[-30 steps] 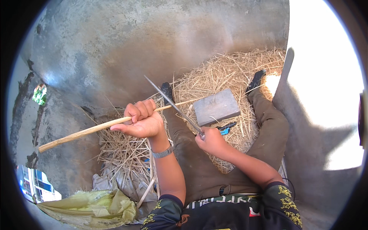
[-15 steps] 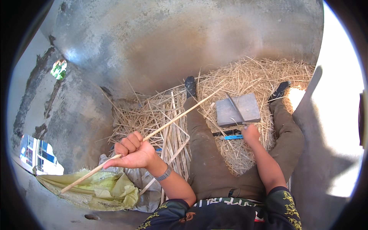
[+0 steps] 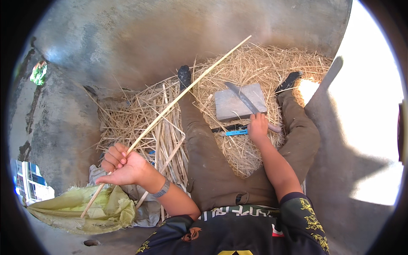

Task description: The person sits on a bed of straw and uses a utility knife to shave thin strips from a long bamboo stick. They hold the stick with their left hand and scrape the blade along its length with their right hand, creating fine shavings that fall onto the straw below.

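Note:
A long, pale stick (image 3: 170, 107), like a split strip of bamboo, slants across the left side, and my left hand (image 3: 123, 163) is closed around its lower part. Its far end points up past the straw toward the wall. In my right hand (image 3: 257, 128) is a knife (image 3: 243, 97) with a long dark blade and a wooden handle. That blade lies over a grey rectangular block (image 3: 225, 104) between my legs. Close to my right hand, on the straw, are a blue utility knife (image 3: 236, 133) and a black, narrow object (image 3: 228, 128), partly covered.
Straw and shavings (image 3: 272, 63) cover the floor around my outstretched legs. Several loose strips (image 3: 163, 140) are heaped left of my left leg. A yellow-green sack (image 3: 106, 208) lies at the lower left. Concrete walls (image 3: 148, 38) stand close ahead and at the left.
My left hand has tilted the stick, so its far end now sits higher. My right hand has turned the knife more slantwise over the block, showing its handle. The whole view has shifted.

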A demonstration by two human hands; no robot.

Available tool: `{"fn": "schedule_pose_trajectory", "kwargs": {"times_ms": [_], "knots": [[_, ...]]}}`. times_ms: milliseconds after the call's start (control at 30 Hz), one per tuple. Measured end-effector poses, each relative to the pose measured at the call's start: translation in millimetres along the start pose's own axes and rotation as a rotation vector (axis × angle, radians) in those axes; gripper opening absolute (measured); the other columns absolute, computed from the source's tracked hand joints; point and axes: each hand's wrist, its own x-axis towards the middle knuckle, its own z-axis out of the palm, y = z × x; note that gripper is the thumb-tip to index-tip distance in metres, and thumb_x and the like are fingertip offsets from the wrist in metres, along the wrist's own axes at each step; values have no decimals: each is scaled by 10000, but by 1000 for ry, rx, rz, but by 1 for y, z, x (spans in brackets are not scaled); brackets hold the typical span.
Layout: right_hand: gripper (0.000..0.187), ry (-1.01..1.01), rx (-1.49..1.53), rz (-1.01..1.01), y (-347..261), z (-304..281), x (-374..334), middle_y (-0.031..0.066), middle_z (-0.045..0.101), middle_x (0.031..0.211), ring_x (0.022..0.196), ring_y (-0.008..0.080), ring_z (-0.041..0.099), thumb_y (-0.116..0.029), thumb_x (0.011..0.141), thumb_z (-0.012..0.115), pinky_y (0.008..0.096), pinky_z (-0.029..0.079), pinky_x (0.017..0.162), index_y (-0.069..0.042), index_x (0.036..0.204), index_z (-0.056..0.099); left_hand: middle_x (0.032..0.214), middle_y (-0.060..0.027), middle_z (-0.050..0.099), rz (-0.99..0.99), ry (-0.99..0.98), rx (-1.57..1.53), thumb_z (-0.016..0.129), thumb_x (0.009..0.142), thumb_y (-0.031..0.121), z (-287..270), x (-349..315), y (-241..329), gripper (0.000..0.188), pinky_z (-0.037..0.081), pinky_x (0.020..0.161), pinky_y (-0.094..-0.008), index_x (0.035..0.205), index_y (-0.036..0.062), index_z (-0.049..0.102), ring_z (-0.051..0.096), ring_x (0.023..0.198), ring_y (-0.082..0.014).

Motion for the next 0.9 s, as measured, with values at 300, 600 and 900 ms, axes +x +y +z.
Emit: {"fn": "schedule_pose_trajectory", "kwargs": {"times_ms": [300,600,900], "knots": [[411,-369,11,-237,-29,18,-31,148,565,1241,1204,319,519,-222,846,678,448,445,1010,-84,1229,615,499,27,193,-133,-99,-97,349,976,710,-8,-5,-8,674,178,474,-279,572,182,235,164,460,-112],[345,-448,-87,-291,-24,23,-21,161,597,1190,1183,335,532,-249,846,642,472,439,990,-66,1140,646,501,28,206,-224,-75,-100,354,980,704,4,-21,-21,662,182,465,-274,589,184,232,188,458,-107],[337,-340,345,-88,-46,-14,-6,234,659,989,950,406,641,-304,860,637,500,488,864,-22,1039,596,574,25,327,56,-289,453,372,1037,584,50,-11,-61,570,315,551,-271,676,144,371,328,544,-112]]}}
